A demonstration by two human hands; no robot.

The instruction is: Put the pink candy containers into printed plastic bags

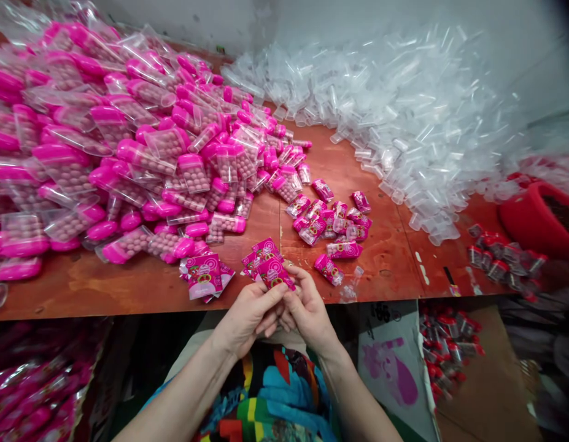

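At the table's front edge, my left hand [253, 312] and my right hand [310, 310] are close together, both pinching a flat pink printed sleeve [272, 273] between thumbs and fingers. Just behind it, more pink sleeves [266, 248] lie on the table. To the left is a small stack of flat pink sleeves [204, 276]. Beyond my right hand, several small containers in pink wrappers [328, 221] lie in a loose group; one wrapped container [328, 270] is nearest. The lower fingers of both hands are partly hidden.
Clear containers with pink caps and pink balls [192, 172] heap on the left. Empty clear plastic tubes [404, 123] pile at the back right. A red bucket [537, 218] and small red-capped containers [500, 267] stand right. Below are boxes, one holding pink packs [35, 380].
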